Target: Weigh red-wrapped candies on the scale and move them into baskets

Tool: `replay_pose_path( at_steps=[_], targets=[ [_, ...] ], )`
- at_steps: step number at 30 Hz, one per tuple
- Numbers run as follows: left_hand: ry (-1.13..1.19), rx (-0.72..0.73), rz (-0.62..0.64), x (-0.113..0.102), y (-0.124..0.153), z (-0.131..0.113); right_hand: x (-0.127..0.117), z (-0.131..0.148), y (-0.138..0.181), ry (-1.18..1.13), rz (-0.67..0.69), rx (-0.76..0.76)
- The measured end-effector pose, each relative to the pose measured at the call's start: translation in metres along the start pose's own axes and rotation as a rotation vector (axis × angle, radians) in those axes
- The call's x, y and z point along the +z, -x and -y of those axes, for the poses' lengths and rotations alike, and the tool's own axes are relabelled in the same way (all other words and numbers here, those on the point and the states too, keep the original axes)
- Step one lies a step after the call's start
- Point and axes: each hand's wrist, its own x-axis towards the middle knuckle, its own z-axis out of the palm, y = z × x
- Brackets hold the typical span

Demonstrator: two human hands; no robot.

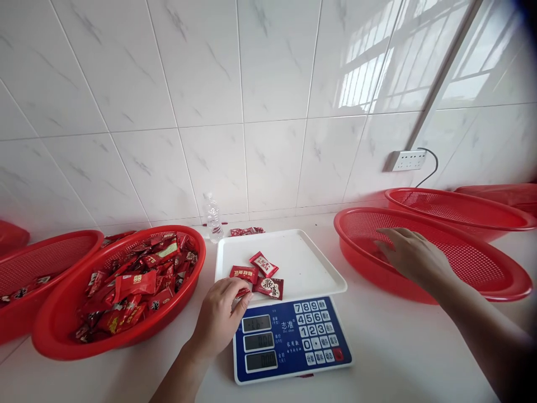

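One digital scale [293, 341] stands on the white desk [403, 358], its blue panel carrying three stacked displays [259, 341] and five rows of four keys [316, 331], one of them red; its single white tray [302, 257] bears three red candy packets [268, 287] lying in a close group near the left edge, and a fourth packet [242, 292] shows at the tray's near left corner, pinched between thumb and forefinger of the left hand [241, 296]; the right hand [403, 249] reaches over the front right basket [361, 267], fingers loosely spread and apart from one another, with nothing visible in its grasp.

Four red perforated baskets show in all, two on each side; of the left pair, the nearer basket [48, 338] is heaped with packets too many to count, and the outer basket [67, 246] shows a few; on the right, one rear basket [436, 200] stands behind the front one; one clear plastic bottle [213, 218] stands just beyond the tray; one power strip [406, 161] is fixed to the tiled wall [272, 162].
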Motion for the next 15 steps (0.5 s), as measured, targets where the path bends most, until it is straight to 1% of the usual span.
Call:
replay_pose_path(
  at_steps=[2,3,5,8,10,12,15],
  targets=[
    [0.013,-0.017,-0.02,0.0,-0.001,0.001,0.004,0.018,-0.001,-0.075,0.016,-0.066],
    [0.021,-0.029,-0.027,0.0,-0.001,0.001,0.004,0.032,-0.002,-0.149,0.043,-0.106],
    [0.03,-0.048,-0.037,0.0,-0.002,0.001,0.001,0.068,-0.003,-0.213,0.056,-0.184],
    [0.029,-0.052,-0.042,-0.001,-0.002,0.002,-0.013,0.124,-0.005,-0.439,0.15,-0.4],
    [0.021,-0.04,-0.046,-0.001,-0.002,0.003,-0.024,0.155,-0.004,-0.554,0.243,-0.559],
    [0.015,-0.029,-0.047,-0.001,-0.002,0.004,-0.033,0.178,-0.002,-0.631,0.312,-0.645],
    [0.004,-0.028,-0.034,-0.001,-0.001,0.005,-0.035,0.195,0.002,-0.665,0.361,-0.678]
  ],
)
